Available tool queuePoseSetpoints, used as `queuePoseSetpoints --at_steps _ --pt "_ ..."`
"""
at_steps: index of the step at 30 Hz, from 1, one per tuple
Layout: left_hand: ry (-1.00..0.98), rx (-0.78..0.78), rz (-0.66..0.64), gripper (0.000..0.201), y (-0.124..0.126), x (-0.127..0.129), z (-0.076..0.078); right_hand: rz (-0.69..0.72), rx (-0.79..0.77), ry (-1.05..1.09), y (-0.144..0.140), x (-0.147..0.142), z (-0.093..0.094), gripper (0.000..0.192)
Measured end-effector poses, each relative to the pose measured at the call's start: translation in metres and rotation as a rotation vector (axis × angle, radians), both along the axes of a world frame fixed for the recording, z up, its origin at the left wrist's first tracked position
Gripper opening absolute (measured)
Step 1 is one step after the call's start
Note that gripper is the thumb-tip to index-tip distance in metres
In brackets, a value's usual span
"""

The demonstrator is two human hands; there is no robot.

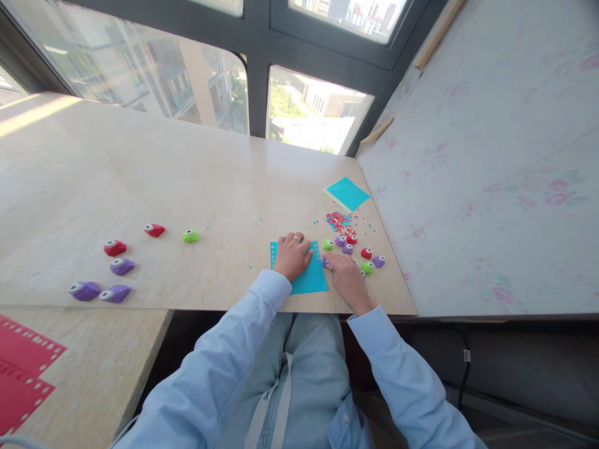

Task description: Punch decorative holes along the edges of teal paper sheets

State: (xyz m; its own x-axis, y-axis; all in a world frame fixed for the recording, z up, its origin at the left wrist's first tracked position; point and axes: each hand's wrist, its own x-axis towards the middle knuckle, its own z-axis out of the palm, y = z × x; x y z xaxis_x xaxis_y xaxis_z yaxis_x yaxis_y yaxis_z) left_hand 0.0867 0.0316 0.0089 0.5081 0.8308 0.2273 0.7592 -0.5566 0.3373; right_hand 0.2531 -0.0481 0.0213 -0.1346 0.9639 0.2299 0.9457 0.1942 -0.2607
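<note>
My left hand [292, 254], a ring on one finger, lies flat on a blue paper sheet [309, 280] near the table's front edge; small holes run along the sheet's side edges. My right hand [345, 279] rests on the sheet's right edge, its fingertips on a small purple punch [324, 263] that is mostly hidden. Just right of my hands lie several small punches, among them a green one [367, 268], a red one [365, 253] and a purple one [379, 261].
A pile of red and blue paper confetti [337, 220] and a stack of blue squares [347, 193] lie behind the punches. More punches sit far left, such as a red one [115, 247] and a purple one [84, 290]. Punched red paper [21, 368] lies bottom left. A wall [491, 187] closes the right.
</note>
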Motion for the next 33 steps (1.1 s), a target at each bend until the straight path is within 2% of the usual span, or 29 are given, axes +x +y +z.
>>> queuePoseSetpoints --at_steps 5,33 --pt "-0.047 0.032 -0.018 0.026 0.0014 -0.0062 -0.0082 0.001 0.032 0.029 -0.0002 0.0013 -0.0031 0.033" --pt "-0.097 -0.01 -0.016 0.029 -0.0004 -0.0072 -0.0047 -0.036 0.044 0.195 0.001 0.0017 -0.0087 0.032"
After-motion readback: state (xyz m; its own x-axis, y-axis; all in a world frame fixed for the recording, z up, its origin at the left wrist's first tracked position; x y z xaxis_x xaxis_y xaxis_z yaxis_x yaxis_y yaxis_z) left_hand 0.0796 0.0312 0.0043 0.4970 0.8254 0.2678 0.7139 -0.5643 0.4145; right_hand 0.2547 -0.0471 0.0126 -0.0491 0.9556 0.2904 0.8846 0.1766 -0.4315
